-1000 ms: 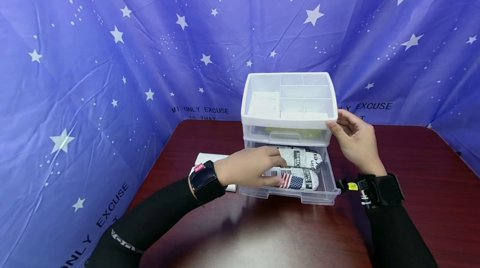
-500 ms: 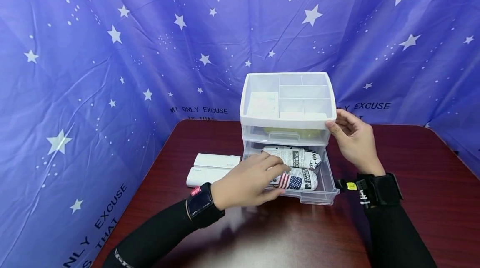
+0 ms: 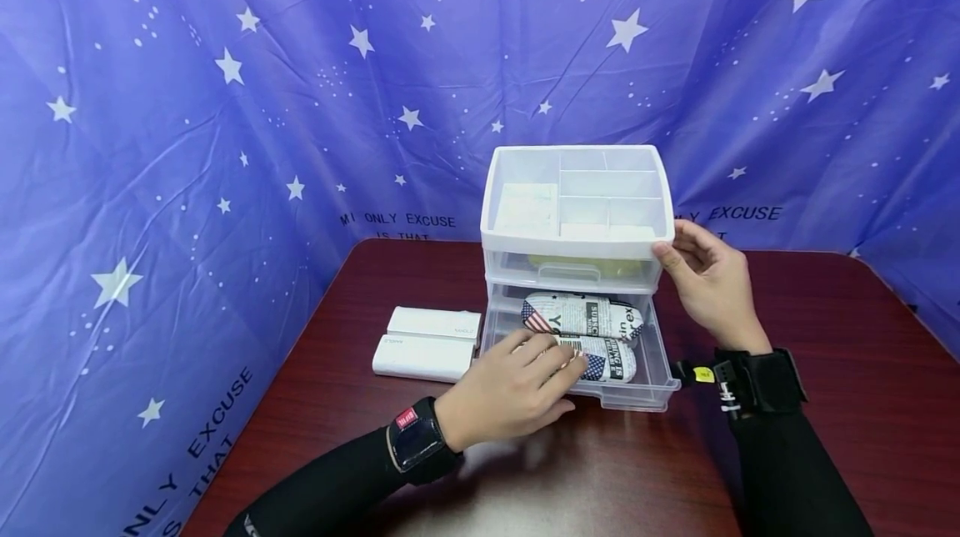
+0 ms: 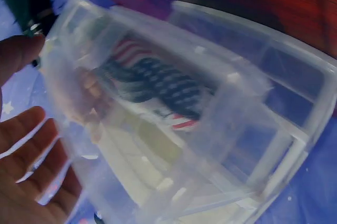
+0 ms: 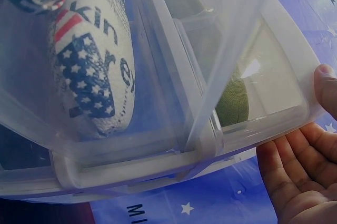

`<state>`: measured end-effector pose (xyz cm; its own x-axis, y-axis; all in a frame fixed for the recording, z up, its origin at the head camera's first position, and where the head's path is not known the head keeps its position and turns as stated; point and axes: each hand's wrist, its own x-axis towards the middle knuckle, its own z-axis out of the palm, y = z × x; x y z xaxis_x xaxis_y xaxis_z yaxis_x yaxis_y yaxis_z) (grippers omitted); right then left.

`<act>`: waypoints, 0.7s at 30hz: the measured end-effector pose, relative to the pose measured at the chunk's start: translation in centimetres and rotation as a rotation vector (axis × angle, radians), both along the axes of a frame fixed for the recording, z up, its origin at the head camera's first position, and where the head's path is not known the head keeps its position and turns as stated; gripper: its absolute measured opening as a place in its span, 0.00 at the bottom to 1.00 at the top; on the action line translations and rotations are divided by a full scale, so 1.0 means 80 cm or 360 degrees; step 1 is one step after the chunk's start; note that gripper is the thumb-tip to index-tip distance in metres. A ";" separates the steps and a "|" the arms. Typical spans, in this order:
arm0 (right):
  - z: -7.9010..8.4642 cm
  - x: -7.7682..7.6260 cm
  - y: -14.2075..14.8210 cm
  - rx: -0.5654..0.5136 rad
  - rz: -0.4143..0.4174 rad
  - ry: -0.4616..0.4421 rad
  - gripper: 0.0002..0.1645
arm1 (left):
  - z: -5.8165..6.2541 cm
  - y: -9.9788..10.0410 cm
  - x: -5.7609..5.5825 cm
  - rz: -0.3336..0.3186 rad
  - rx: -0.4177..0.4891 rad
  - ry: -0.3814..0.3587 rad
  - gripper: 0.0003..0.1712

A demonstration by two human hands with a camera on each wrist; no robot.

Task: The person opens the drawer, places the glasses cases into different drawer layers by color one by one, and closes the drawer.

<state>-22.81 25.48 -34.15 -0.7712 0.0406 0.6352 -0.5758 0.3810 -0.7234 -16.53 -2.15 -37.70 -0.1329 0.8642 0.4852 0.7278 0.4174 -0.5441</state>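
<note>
A clear plastic drawer organizer point(image 3: 577, 241) with a white compartment top stands on the table, its lower drawer point(image 3: 660, 370) pulled out. Two newspaper-and-flag-print cases point(image 3: 581, 314), shaped like glasses cases, lie side by side in that drawer. My left hand point(image 3: 517, 387) is over the drawer's front left part, hiding some of the nearer case; its fingers are slightly bent and hold nothing. In the left wrist view, the same hand point(image 4: 37, 166) has spread fingers beside the clear drawer wall. My right hand point(image 3: 708, 283) grips the organizer's front right corner between thumb and fingers.
Two white oblong cases point(image 3: 423, 358) lie side by side on the dark red table point(image 3: 825, 337), left of the organizer. Something yellowish-green point(image 5: 233, 100) shows through the shut upper drawer. A blue star-print curtain point(image 3: 420, 62) hangs behind and to the left.
My left hand has drawn back from inside the lower drawer toward its front edge, uncovering the rear printed case and the white cases. My right hand has stayed at the organizer's corner.
</note>
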 end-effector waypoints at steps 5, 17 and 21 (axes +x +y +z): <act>-0.002 -0.002 -0.001 -0.0017 0.0000 0.0022 0.21 | -0.014 0.000 -0.004 -0.0115 -0.0060 0.0254 0.18; 0.000 -0.002 0.000 -0.0006 -0.0015 0.0022 0.21 | -0.004 0.002 0.000 -0.0289 -0.0083 0.0488 0.17; 0.000 0.000 0.000 0.0015 -0.0013 0.0013 0.22 | 0.002 0.001 0.003 -0.0328 -0.0056 0.0520 0.16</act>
<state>-22.85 25.45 -34.16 -0.7658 0.0409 0.6418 -0.5785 0.3923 -0.7152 -16.28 -2.10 -37.56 0.2024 0.8736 0.4426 0.5803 0.2571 -0.7728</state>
